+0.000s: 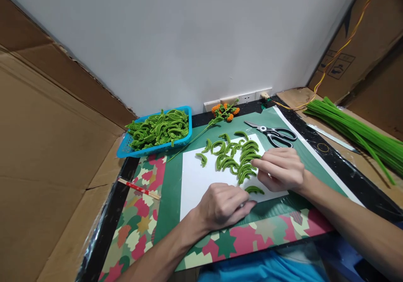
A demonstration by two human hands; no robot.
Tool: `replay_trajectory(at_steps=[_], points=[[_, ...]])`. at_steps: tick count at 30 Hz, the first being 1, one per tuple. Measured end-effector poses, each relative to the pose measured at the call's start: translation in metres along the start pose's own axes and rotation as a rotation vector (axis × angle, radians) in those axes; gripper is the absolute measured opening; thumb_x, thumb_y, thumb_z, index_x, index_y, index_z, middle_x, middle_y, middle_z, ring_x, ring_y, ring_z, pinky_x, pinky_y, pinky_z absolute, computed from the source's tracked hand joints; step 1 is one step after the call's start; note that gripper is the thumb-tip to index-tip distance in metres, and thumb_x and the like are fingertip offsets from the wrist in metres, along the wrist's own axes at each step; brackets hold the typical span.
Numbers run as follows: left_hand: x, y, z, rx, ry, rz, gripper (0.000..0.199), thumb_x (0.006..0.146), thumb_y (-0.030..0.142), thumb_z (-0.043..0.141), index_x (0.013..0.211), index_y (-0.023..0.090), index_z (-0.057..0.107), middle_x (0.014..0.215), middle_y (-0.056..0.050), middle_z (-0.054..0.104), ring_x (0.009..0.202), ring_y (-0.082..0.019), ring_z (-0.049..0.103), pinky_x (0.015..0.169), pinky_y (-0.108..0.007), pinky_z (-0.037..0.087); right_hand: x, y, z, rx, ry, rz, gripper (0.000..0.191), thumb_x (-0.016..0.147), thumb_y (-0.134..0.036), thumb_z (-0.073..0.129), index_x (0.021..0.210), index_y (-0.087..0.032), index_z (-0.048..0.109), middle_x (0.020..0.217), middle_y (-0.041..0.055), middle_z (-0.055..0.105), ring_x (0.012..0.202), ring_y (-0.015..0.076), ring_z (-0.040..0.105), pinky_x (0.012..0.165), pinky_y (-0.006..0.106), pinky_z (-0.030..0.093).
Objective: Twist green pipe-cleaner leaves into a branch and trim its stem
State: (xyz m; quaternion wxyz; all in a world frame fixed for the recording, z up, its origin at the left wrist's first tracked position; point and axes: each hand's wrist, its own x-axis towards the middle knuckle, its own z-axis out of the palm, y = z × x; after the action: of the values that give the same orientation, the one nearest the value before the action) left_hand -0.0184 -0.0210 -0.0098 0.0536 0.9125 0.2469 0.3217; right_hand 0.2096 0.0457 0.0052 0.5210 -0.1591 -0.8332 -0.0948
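Note:
Short curved pieces of green chenille stem [229,163] lie spread over a white sheet of paper [195,189]. At the right side of the pile, my right hand [281,168] is closed, its fingertips pinched at the end of one piece. My left hand [225,205] rests on the paper's lower part with fingers curled and thumb stretched along the edge. What its fingers hold, if anything, is hidden. A single green piece [254,189] lies between the two hands.
A blue basket [189,126] full of bent green pieces stands at back left. Behind the paper lie an orange-flowered stem [217,118] and scissors [273,134]. Long green stems [352,131] and a pale blade-like strip [332,138] are at right. A red-wrapped stick [138,188] lies left.

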Motion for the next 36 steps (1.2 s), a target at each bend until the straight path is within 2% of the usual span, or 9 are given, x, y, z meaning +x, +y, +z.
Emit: replay_trajectory(at_steps=[3, 7, 13, 17, 24, 26, 32, 34, 36], points=[[0.001, 0.008, 0.001, -0.107, -0.044, 0.081, 0.008, 0.1, 0.021, 0.063, 0.098, 0.015, 0.068, 0.073, -0.001, 0.07, 0.056, -0.014, 0.061, 0.047, -0.03, 0.041, -0.005, 0.002, 0.003, -0.01, -0.004, 0.041, 0.021, 0.086, -0.01, 0.058, 0.102, -0.021, 0.069, 0.061, -0.0017, 0.061, 0.05, 0.0137, 0.054, 0.05, 0.029, 0.042], [0.005, 0.02, 0.004, -0.221, -0.087, 0.107, 0.014, 0.093, 0.012, 0.058, 0.102, 0.013, 0.069, 0.084, -0.008, 0.076, 0.068, -0.018, 0.069, 0.055, -0.03, 0.053, -0.009, 0.004, 0.006, -0.016, -0.02, 0.068, 0.017, 0.088, -0.011, 0.059, 0.096, -0.021, 0.069, 0.061, -0.0016, 0.061, 0.05, 0.0129, 0.052, 0.051, 0.029, 0.042], [0.008, 0.021, 0.008, -0.286, -0.246, 0.107, 0.027, 0.099, 0.012, 0.053, 0.121, 0.009, 0.067, 0.11, -0.016, 0.079, 0.102, -0.026, 0.075, 0.087, -0.036, 0.065, -0.01, 0.004, 0.006, -0.022, -0.031, 0.07, 0.019, 0.088, -0.01, 0.058, 0.099, -0.021, 0.069, 0.062, -0.0018, 0.064, 0.05, 0.0127, 0.054, 0.052, 0.028, 0.043], [0.005, 0.018, 0.008, -0.29, -0.295, 0.068, 0.033, 0.102, 0.014, 0.053, 0.133, 0.01, 0.064, 0.128, -0.019, 0.076, 0.124, -0.028, 0.071, 0.105, -0.04, 0.062, -0.011, 0.005, 0.006, -0.013, -0.031, 0.077, 0.02, 0.087, -0.011, 0.06, 0.101, -0.023, 0.069, 0.062, -0.0023, 0.063, 0.05, 0.0133, 0.056, 0.052, 0.028, 0.045], [0.007, 0.015, 0.003, -0.212, -0.37, 0.007, 0.039, 0.109, 0.023, 0.05, 0.145, 0.008, 0.058, 0.146, -0.022, 0.067, 0.142, -0.029, 0.061, 0.12, -0.045, 0.052, -0.009, 0.008, 0.003, 0.006, -0.035, 0.091, 0.025, 0.086, -0.009, 0.058, 0.103, -0.022, 0.071, 0.063, -0.0025, 0.064, 0.049, 0.013, 0.056, 0.052, 0.028, 0.044], [0.009, 0.013, 0.001, -0.215, -0.38, 0.016, 0.04, 0.11, 0.024, 0.051, 0.146, 0.008, 0.058, 0.148, -0.022, 0.066, 0.145, -0.03, 0.058, 0.122, -0.046, 0.051, -0.009, 0.009, 0.002, -0.015, -0.048, 0.108, 0.023, 0.086, -0.01, 0.058, 0.1, -0.022, 0.072, 0.063, -0.0023, 0.065, 0.049, 0.0126, 0.056, 0.052, 0.027, 0.044], [0.011, 0.004, -0.007, -0.275, -0.387, -0.019, 0.034, 0.11, 0.021, 0.051, 0.139, 0.01, 0.064, 0.145, -0.021, 0.068, 0.136, -0.028, 0.065, 0.115, -0.042, 0.056, -0.007, 0.01, 0.001, -0.027, -0.009, 0.116, 0.02, 0.086, -0.008, 0.058, 0.093, -0.021, 0.072, 0.061, -0.0017, 0.066, 0.048, 0.0125, 0.055, 0.051, 0.028, 0.045], [0.011, 0.002, -0.009, -0.276, -0.403, -0.047, 0.034, 0.11, 0.022, 0.05, 0.141, 0.012, 0.063, 0.148, -0.02, 0.066, 0.138, -0.028, 0.064, 0.116, -0.043, 0.055, -0.003, 0.008, 0.001, 0.006, 0.016, 0.177, 0.021, 0.085, -0.007, 0.058, 0.089, -0.022, 0.072, 0.06, -0.0024, 0.066, 0.046, 0.0118, 0.054, 0.05, 0.027, 0.044], [0.011, 0.001, -0.01, -0.256, -0.419, -0.084, 0.037, 0.11, 0.022, 0.05, 0.145, 0.014, 0.06, 0.153, -0.019, 0.062, 0.141, -0.028, 0.061, 0.118, -0.045, 0.054, 0.001, 0.007, 0.001, 0.063, 0.059, 0.366, 0.022, 0.085, -0.008, 0.056, 0.084, -0.022, 0.073, 0.059, -0.0029, 0.066, 0.045, 0.011, 0.054, 0.049, 0.026, 0.043]])
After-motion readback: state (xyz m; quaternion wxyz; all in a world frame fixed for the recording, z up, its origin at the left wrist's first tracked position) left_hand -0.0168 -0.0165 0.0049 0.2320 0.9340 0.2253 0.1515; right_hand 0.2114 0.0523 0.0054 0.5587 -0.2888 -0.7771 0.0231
